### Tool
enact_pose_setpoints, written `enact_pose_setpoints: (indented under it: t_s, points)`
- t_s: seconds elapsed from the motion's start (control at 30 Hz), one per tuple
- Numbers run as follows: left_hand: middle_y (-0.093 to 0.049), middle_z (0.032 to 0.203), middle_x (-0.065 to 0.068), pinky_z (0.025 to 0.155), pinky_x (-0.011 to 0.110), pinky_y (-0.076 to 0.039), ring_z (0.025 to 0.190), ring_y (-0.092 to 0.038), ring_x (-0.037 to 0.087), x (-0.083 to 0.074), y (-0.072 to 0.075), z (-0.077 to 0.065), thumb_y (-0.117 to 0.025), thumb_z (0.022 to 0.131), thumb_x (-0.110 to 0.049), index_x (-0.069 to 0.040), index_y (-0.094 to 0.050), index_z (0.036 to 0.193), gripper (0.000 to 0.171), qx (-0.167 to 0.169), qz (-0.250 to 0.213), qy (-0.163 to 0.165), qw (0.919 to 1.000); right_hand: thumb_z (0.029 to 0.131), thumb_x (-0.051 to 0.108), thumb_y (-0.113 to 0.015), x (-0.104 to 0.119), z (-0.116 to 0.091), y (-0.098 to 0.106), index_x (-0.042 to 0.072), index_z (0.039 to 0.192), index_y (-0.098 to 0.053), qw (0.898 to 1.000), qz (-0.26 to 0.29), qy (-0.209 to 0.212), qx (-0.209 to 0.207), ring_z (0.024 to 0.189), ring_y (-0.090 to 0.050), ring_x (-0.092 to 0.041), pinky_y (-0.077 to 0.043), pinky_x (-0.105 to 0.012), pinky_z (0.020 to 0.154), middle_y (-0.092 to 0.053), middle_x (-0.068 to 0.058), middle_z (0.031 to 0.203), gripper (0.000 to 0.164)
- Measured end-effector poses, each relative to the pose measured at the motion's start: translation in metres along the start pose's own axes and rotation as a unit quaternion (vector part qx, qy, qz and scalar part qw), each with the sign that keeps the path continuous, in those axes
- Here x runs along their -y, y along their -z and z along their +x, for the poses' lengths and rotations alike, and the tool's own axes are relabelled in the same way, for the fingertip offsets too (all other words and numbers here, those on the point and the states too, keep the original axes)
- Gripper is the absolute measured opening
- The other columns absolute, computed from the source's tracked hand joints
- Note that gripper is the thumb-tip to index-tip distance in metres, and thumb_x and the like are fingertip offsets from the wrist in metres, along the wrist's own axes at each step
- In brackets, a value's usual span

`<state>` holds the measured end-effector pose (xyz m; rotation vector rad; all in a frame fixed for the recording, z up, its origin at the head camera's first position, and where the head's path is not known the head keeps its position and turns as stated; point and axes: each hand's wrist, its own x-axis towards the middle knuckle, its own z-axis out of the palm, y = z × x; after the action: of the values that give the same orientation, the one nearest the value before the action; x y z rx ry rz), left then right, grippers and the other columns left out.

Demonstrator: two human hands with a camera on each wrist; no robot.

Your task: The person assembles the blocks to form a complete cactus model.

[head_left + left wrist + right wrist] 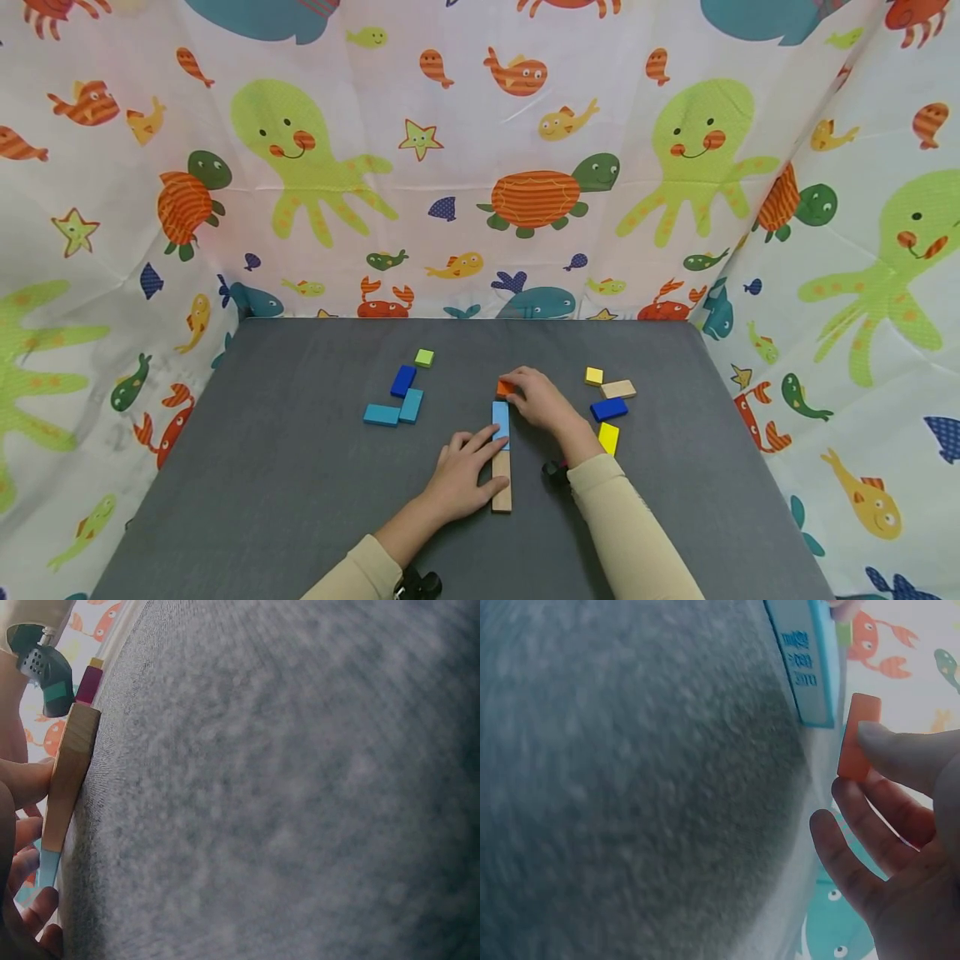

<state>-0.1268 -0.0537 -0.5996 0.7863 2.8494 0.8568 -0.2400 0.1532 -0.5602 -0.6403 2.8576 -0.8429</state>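
Observation:
My right hand (pixel 543 402) pinches a small orange block (pixel 504 389) between thumb and fingers, at the far end of a row of blocks. In the right wrist view the orange block (pixel 853 754) stands a small gap from the end of a light blue block (pixel 802 667) with printed characters. Nearer me, a plain wooden block (pixel 502 500) continues the row end to end. My left hand (pixel 459 473) lies along the row's left side, fingers extended over the light blue block (pixel 499 411) and thumb on the wooden one.
Left of the row lie a green cube (pixel 424 358), a dark blue block (pixel 402 381) and teal blocks (pixel 382 415). To the right are a yellow cube (pixel 594 376), a wooden block (pixel 618 389), a blue block (pixel 609 409) and a yellow block (pixel 608 438), close to my right forearm.

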Motion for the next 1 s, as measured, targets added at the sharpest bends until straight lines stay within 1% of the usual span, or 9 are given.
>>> enact_pose_setpoints:
  t_s: [0.23,0.43,0.6,0.7,0.87,1.0]
  points:
    - [-0.041,0.169,0.0,0.097,0.053,-0.043,0.132,-0.046,0.031,0.001,-0.001,0.0,-0.066,0.102,-0.048,-0.022,-0.055,0.157,0.061,0.008,-0.002,-0.002,1.0,0.103,0.008,-0.069,-0.001,0.0,-0.007,0.003,0.137,-0.07,1.0,0.0,-0.002,0.016,0.122,-0.064,-0.033,-0.049,-0.052,0.112,-0.068,-0.014,0.131,0.035]
    - [-0.039,0.17,-0.002,0.098,0.054,-0.042,0.133,-0.044,0.03,0.0,-0.001,0.001,-0.064,0.103,-0.049,-0.023,-0.053,0.158,0.062,0.021,-0.014,0.005,0.9997,0.102,0.005,-0.068,-0.003,0.002,-0.009,0.001,0.136,-0.07,1.0,0.002,0.014,0.016,0.122,-0.065,-0.035,-0.049,-0.053,0.111,-0.07,-0.016,0.13,0.034]
    - [-0.038,0.171,-0.002,0.098,0.053,-0.042,0.134,-0.044,0.029,-0.001,-0.001,0.0,-0.065,0.103,-0.049,-0.024,-0.053,0.158,0.061,0.022,-0.016,0.006,0.9996,0.103,0.004,-0.066,0.0,0.003,-0.01,0.0,0.136,-0.07,1.0,0.004,0.021,0.02,0.125,-0.064,-0.037,-0.048,-0.054,0.112,-0.07,-0.017,0.132,0.034]
    - [-0.039,0.17,-0.001,0.098,0.054,-0.042,0.133,-0.045,0.03,-0.001,0.0,0.0,-0.065,0.103,-0.048,-0.023,-0.054,0.158,0.061,0.017,-0.016,0.002,0.9997,0.105,0.006,-0.064,0.001,0.003,-0.008,0.001,0.139,-0.068,1.0,0.012,0.015,0.022,0.127,-0.063,-0.037,-0.047,-0.055,0.113,-0.069,-0.018,0.135,0.035]
    - [-0.042,0.168,0.002,0.1,0.056,-0.041,0.131,-0.046,0.031,-0.001,-0.001,0.0,-0.066,0.102,-0.047,-0.021,-0.056,0.156,0.061,0.001,-0.006,-0.005,1.0,0.107,0.01,-0.062,-0.002,-0.005,0.005,0.003,0.143,-0.065,0.999,0.047,0.004,0.0,0.132,-0.061,-0.037,-0.046,-0.056,0.114,-0.066,-0.017,0.141,0.037]
    - [-0.043,0.168,0.004,0.1,0.057,-0.041,0.13,-0.047,0.032,0.0,0.0,-0.001,-0.065,0.103,-0.048,-0.019,-0.056,0.156,0.061,-0.005,-0.005,-0.009,0.9999,0.107,0.011,-0.062,-0.006,-0.017,0.019,0.003,0.144,-0.065,0.997,0.075,-0.001,-0.033,0.127,-0.065,-0.038,-0.052,-0.057,0.107,-0.065,-0.018,0.142,0.038]
